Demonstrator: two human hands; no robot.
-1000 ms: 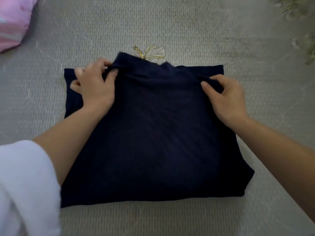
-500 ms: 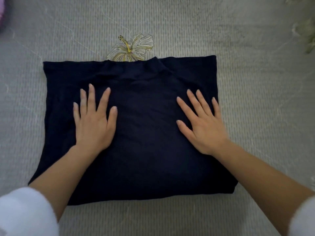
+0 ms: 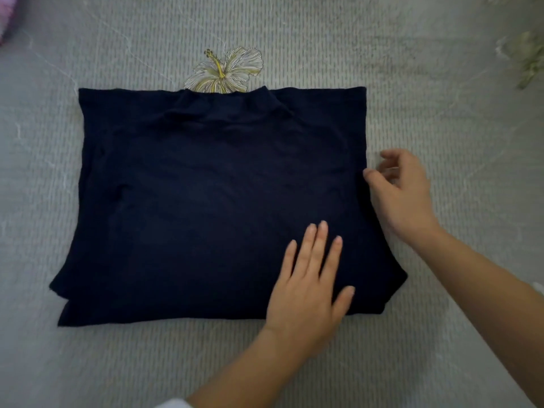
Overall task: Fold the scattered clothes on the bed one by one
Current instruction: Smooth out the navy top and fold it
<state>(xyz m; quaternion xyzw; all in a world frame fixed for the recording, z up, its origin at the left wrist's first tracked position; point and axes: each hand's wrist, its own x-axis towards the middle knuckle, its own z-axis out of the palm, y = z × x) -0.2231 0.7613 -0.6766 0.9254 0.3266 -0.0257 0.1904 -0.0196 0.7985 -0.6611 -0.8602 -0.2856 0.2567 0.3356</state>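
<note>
- Half a second ago both my hands lay flat on the middle of the shirt (image 3: 206, 201); now both are at its right side.
- Left hand (image 3: 309, 290): flat, fingers straight, pressing the near right part.
- Right hand (image 3: 403, 195): at the right edge, fingers loosely curled; I can't tell if it pinches cloth.
- Shirt lies flat on the bed (image 3: 441, 83).
- Smoothing looks done; a side fold seems next.

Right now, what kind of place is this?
Probably a bed in a bedroom: a soft grey ribbed bedspread with a printed flower, and a navy top laid flat on it for folding.
</note>
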